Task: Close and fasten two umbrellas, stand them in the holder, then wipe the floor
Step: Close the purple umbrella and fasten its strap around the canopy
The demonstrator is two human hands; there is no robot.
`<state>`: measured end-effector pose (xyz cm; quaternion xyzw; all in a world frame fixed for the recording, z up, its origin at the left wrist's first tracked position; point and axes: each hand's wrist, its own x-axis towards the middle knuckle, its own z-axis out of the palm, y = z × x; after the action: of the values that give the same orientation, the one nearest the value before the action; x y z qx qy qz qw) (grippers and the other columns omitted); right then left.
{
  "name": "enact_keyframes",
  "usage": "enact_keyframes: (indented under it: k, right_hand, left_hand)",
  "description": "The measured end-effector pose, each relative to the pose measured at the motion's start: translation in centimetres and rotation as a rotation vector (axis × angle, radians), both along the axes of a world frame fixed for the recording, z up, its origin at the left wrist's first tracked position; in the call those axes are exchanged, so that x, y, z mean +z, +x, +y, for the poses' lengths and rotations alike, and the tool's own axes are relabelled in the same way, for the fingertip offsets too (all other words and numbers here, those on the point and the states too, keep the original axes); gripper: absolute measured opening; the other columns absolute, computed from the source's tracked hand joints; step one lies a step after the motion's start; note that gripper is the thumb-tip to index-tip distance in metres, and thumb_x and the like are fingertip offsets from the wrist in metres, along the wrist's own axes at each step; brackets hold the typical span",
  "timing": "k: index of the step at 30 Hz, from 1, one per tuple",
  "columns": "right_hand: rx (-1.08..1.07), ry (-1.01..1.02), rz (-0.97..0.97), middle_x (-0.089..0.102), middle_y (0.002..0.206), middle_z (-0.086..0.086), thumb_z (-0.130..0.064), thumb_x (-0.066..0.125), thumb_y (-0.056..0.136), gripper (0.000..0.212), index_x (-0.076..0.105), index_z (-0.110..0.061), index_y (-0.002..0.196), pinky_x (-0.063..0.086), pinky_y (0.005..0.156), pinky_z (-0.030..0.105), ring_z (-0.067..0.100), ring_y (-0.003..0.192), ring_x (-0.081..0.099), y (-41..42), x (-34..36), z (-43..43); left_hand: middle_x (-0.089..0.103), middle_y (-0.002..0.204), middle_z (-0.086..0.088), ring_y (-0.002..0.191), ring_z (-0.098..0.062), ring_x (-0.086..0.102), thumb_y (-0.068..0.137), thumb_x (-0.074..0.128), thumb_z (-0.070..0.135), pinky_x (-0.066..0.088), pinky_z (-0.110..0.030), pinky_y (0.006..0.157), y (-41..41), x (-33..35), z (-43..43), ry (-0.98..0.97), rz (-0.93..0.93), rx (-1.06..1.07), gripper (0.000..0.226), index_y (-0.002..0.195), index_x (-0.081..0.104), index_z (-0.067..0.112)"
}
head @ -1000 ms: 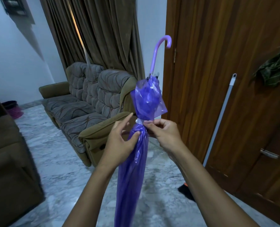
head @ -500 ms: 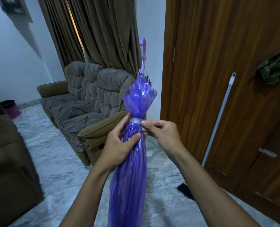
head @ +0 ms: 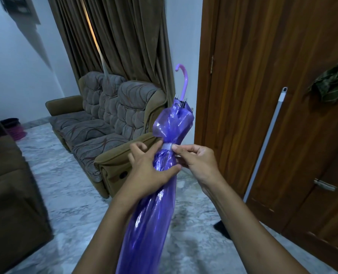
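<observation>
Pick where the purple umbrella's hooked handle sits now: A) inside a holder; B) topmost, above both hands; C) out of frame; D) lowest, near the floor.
B: the hooked handle stands topmost, above the pale strap that the right hand pinches while the left hand grips the umbrella.

The room is dim with a cool bluish cast. A thin warm strip of daylight shows through the gap in the curtains. Bright glints sit on the umbrella's glossy plastic, and the floor has a soft sheen. The door bows from wide-angle distortion. The upper left corner is smeared.
</observation>
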<state>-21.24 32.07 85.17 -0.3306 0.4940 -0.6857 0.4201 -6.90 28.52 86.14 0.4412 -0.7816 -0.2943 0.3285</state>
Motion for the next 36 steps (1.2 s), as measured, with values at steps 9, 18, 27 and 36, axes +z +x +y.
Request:
enact_keyframes:
  k: [9, 18, 27, 36]
  right_hand:
    - [-0.013, -0.066, 0.213, 0.078, 0.078, 0.004, -0.013, 0.08, 0.08, 0.005, 0.077, -0.011, 0.083, 0.056, 0.071, 0.021, 0.009, 0.073, 0.072, -0.5, 0.7, 0.2]
    - [0.009, -0.078, 0.003, 0.076, 0.077, 0.011, -0.013, 0.081, 0.074, 0.012, 0.076, -0.006, 0.082, 0.059, 0.074, 0.022, 0.015, 0.07, 0.073, -1.3, 0.1, 0.0]
    - [-0.087, -0.061, 0.084, 0.074, 0.073, 0.01, -0.009, 0.08, 0.079, 0.009, 0.075, -0.003, 0.084, 0.059, 0.07, 0.027, 0.015, 0.066, 0.071, -0.1, 0.2, 0.0]
    - [-0.018, -0.093, 0.139, 0.077, 0.078, 0.002, -0.024, 0.083, 0.076, 0.013, 0.078, -0.015, 0.083, 0.057, 0.083, 0.028, 0.01, 0.078, 0.071, -0.1, -0.3, 0.3]
  left_hand:
    - [0.066, 0.114, 0.011, 0.103, 0.003, 0.064, 0.079, 0.078, 0.011, 0.047, -0.007, 0.084, 0.3, -0.3, -0.5, 0.066, 0.29, -0.123, 0.059, 0.132, 0.054, 0.023]
    - [0.067, 0.114, -0.005, 0.1, -0.008, 0.067, 0.085, 0.066, -0.005, 0.052, -0.019, 0.087, 0.3, -1.3, -0.5, 0.124, 0.546, -0.224, 0.059, 0.134, 0.047, 0.024]
    - [0.05, 0.119, 0.005, 0.109, 0.003, 0.054, 0.076, 0.079, 0.019, 0.037, -0.002, 0.092, -1.2, -1.7, -0.2, -0.181, 0.26, -0.049, 0.072, 0.141, 0.048, 0.023]
    - [0.07, 0.116, -0.004, 0.1, -0.007, 0.068, 0.085, 0.066, -0.008, 0.052, -0.017, 0.083, 0.4, -1.1, -0.3, 0.204, 0.677, -0.251, 0.053, 0.131, 0.053, 0.014]
